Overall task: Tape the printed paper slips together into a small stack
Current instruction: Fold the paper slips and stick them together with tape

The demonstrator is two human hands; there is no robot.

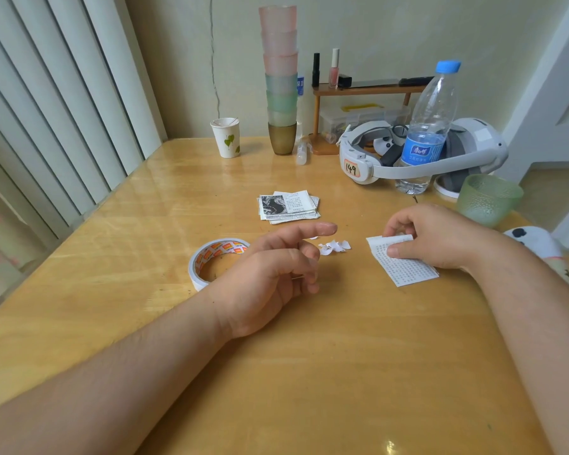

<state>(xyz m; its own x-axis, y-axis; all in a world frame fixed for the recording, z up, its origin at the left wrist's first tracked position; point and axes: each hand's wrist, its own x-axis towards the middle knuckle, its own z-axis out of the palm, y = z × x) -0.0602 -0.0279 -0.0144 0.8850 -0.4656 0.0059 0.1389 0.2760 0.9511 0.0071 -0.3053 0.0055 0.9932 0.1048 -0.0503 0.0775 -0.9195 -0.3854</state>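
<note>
Worktop (pixel 112 290) of yellow wood holds everything. One grey headset (pixel 421 152) lies at the back with one water bottle (pixel 429 126) standing inside its band; a little water sits in the bottle. One tall stack of cups (pixel 280 80) stands by the wall, about eight cups. One paper cup (pixel 226 137) has thin sticks in it. One green glass (pixel 488 198) is on the right. One tape roll (pixel 211 261) lies flat, touching the left hand (pixel 276 274). That grip is loose and holds nothing, one finger pointing. The right hand (pixel 440 238) pinches one printed slip (pixel 404 267) on the worktop. One small pile of slips (pixel 289 206) lies behind. Tiny paper scraps (pixel 334 247) sit between the hands.
</note>
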